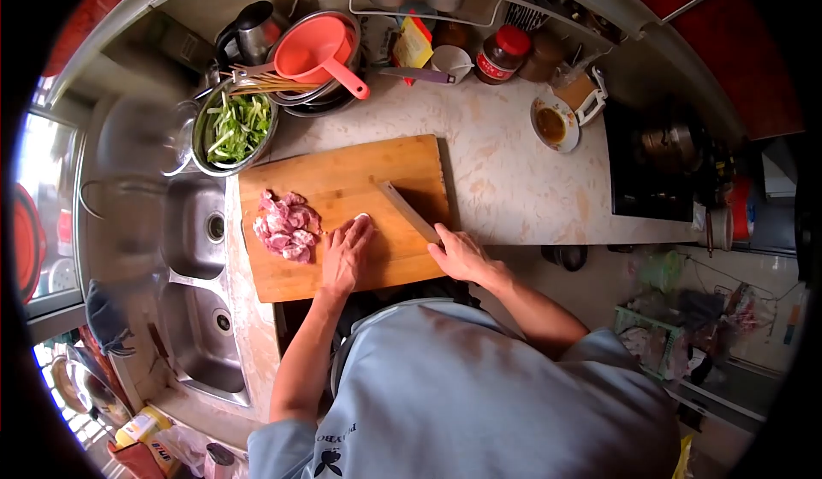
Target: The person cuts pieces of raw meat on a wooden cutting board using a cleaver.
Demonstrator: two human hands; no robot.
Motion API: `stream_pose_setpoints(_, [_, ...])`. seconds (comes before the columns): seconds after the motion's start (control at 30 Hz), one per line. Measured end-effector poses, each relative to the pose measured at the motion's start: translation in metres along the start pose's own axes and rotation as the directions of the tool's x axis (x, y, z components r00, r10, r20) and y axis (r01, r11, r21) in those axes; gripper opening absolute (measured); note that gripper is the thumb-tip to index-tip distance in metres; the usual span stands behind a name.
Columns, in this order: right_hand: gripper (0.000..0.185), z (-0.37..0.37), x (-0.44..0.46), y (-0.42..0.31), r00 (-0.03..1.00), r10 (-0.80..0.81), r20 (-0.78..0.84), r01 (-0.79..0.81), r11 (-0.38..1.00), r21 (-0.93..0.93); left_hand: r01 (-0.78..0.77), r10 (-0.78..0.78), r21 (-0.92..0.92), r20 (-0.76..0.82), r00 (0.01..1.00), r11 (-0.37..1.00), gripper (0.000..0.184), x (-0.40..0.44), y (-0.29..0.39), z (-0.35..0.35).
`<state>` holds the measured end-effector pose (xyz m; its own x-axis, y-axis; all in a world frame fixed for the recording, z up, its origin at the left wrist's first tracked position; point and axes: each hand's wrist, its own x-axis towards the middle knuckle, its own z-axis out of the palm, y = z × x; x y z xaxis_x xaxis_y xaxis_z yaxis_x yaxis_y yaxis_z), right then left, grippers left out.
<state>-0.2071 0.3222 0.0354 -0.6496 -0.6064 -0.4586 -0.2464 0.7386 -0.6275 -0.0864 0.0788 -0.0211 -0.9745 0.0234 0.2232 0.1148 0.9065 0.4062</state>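
A wooden cutting board (pixel 342 171) lies at the counter's front edge, with a pile of cut raw meat (pixel 287 226) on its left part. My left hand (pixel 345 252) rests palm down on the board just right of the pile. A small pale piece (pixel 362 216) shows at its fingertips; whether the fingers grip it is unclear. My right hand (pixel 462 254) is closed around the handle end of a knife (pixel 408 211). The blade points up and left over the board, apart from my left hand.
Behind the board's left corner stands a bowl of cut greens (pixel 235 128), beside stacked bowls with a red strainer (pixel 312 51). A double sink (pixel 199 286) is at the left. Further right are a sauce bowl (pixel 555 123) and a black stove (pixel 651 171).
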Motion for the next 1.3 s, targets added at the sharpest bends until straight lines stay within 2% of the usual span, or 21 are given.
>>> stream_pose_setpoints(0.07, [0.046, -0.002, 0.001, -0.001, 0.999, -0.041, -0.009, 0.041, 0.999, -0.03, 0.161, -0.162, 0.08, 0.004, 0.987, 0.984, 0.042, 0.004, 0.004, 0.005])
stream_pose_setpoints(0.2, [0.045, 0.0, 0.003, -0.001, 0.999, -0.04, 0.022, 0.041, 0.996, -0.074, 0.207, -0.206, 0.01, -0.036, 0.978, 0.978, 0.043, 0.003, 0.006, 0.007])
stream_pose_setpoints(0.3, [0.045, -0.001, 0.002, -0.007, 0.998, -0.038, 0.05, 0.041, 0.998, -0.054, 0.141, -0.149, -0.1, -0.073, 0.986, 0.985, 0.042, 0.003, 0.0, 0.002])
stream_pose_setpoints(0.43, [0.045, 0.003, 0.002, -0.008, 0.996, -0.033, 0.077, 0.037, 0.998, -0.053, 0.156, -0.158, -0.054, -0.038, 0.987, 0.986, 0.04, 0.007, -0.006, -0.001])
stream_pose_setpoints(0.53, [0.045, 0.003, 0.005, -0.008, 0.996, -0.051, 0.073, 0.055, 0.997, -0.056, 0.161, -0.169, -0.092, -0.089, 0.982, 0.983, 0.037, 0.012, -0.011, 0.005])
stream_pose_setpoints(0.6, [0.044, 0.001, 0.005, -0.006, 0.996, -0.046, 0.081, 0.051, 0.996, -0.067, 0.385, -0.403, -0.242, -0.026, 0.915, 0.891, 0.037, 0.012, -0.001, 0.007])
stream_pose_setpoints(0.63, [0.043, 0.002, 0.005, -0.005, 0.997, -0.048, 0.061, 0.051, 0.997, -0.062, 0.385, -0.402, -0.242, -0.024, 0.915, 0.891, 0.037, 0.01, 0.006, 0.005])
stream_pose_setpoints(0.7, [0.042, 0.004, 0.005, -0.005, 0.998, -0.049, 0.041, 0.051, 0.997, -0.053, 0.508, -0.511, -0.314, 0.079, 0.856, 0.802, 0.034, 0.006, 0.017, -0.003])
stream_pose_setpoints(0.73, [0.041, 0.002, 0.005, -0.005, 0.997, -0.053, 0.046, 0.056, 0.997, -0.056, 0.507, -0.509, -0.313, 0.082, 0.857, 0.803, 0.034, 0.008, 0.018, -0.008])
stream_pose_setpoints(0.8, [0.04, 0.003, 0.004, -0.004, 0.997, -0.055, 0.053, 0.058, 0.997, -0.059, 0.206, -0.21, -0.039, -0.189, 0.959, 0.978, 0.028, 0.013, 0.019, -0.012])
stream_pose_setpoints(0.83, [0.037, 0.004, 0.005, -0.005, 0.998, -0.054, 0.041, 0.057, 0.996, -0.062, 0.206, -0.21, -0.039, -0.189, 0.959, 0.978, 0.028, 0.016, 0.017, -0.012])
stream_pose_setpoints(0.9, [0.035, 0.005, 0.006, -0.002, 0.998, -0.054, 0.03, 0.056, 0.996, -0.067, -0.008, 0.02, 0.083, -0.151, 0.988, 0.997, 0.023, 0.024, 0.012, -0.011])
stream_pose_setpoints(0.93, [0.033, 0.007, 0.007, 0.0, 0.998, -0.066, 0.017, 0.067, 0.996, -0.062, -0.006, 0.019, 0.083, -0.151, 0.988, 0.997, 0.023, 0.026, 0.006, -0.005])
stream_pose_setpoints(1.0, [0.031, 0.006, 0.008, -0.001, 0.997, -0.08, 0.002, 0.08, 0.995, -0.055, 0.185, -0.192, -0.158, -0.03, 0.981, 0.97, 0.024, 0.032, -0.005, 0.007])
stream_pose_setpoints(1.03, [0.03, 0.003, 0.008, -0.002, 0.997, -0.075, 0.012, 0.076, 0.996, -0.049, 0.352, -0.37, -0.291, -0.009, 0.929, 0.89, 0.017, 0.034, -0.007, 0.01])
stream_pose_setpoints(1.07, [0.029, 0.001, 0.008, -0.003, 0.997, -0.068, 0.022, 0.069, 0.997, -0.044, 0.349, -0.367, -0.289, -0.009, 0.93, 0.891, 0.017, 0.038, -0.012, 0.013])
stream_pose_setpoints(1.1, [0.029, 0.001, 0.008, -0.002, 0.998, -0.068, 0.018, 0.068, 0.997, -0.042, 0.472, -0.555, -0.672, 0.108, 0.825, 0.571, 0.015, 0.045, -0.018, 0.013])
stream_pose_setpoints(1.13, [0.029, 0.001, 0.008, -0.001, 0.998, -0.065, 0.017, 0.066, 0.997, -0.04, 0.47, -0.645, -0.877, 0.302, 0.702, 0.1, 0.015, 0.048, -0.022, 0.012])
stream_pose_setpoints(1.17, [0.029, 0.002, 0.008, -0.001, 0.998, -0.064, 0.017, 0.064, 0.997, -0.037, 0.476, -0.642, -0.874, 0.418, 0.642, -0.094, 0.02, 0.044, -0.027, 0.007])
stream_pose_setpoints(1.27, [0.029, 0.002, 0.007, -0.002, 0.998, -0.056, 0.024, 0.057, 0.998, -0.033, 0.38, -0.701, -0.914, 0.365, 0.613, -0.144, 0.019, 0.041, -0.032, 0.002])
stream_pose_setpoints(1.3, [0.029, 0.002, 0.006, -0.001, 0.998, -0.053, 0.023, 0.053, 0.998, -0.031, 0.37, -0.673, -0.923, 0.338, 0.658, -0.102, 0.016, 0.042, -0.033, -0.002])
